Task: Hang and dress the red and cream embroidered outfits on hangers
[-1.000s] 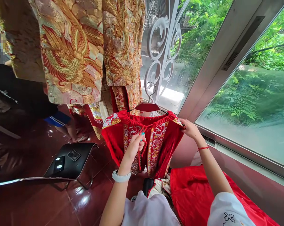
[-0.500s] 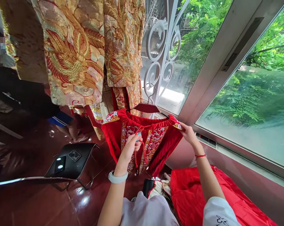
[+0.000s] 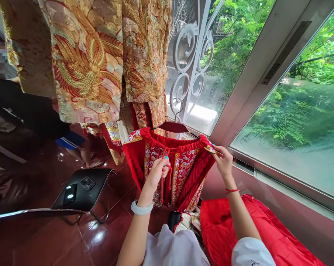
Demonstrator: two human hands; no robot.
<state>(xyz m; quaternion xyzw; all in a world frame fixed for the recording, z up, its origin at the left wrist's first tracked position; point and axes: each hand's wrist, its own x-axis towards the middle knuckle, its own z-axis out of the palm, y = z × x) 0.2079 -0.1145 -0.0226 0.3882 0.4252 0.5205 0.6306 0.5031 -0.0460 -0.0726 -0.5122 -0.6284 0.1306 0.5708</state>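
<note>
A red embroidered skirt hangs from a dark red hanger in front of me. My left hand is closed on the red drawstring at the middle of the waistband. My right hand pinches the right end of the waistband, by its embroidered corner. A white band sits on my left wrist and a red thread on my right wrist.
Gold-and-red embroidered robes hang at upper left. A black chair stands on the glossy red floor at left. Red cloth lies at lower right under the window. Another person's legs show behind the robes.
My right hand has drawn in slightly to the left along the waistband, and the skirt has shifted a little right. My left hand keeps hold of the drawstring.
</note>
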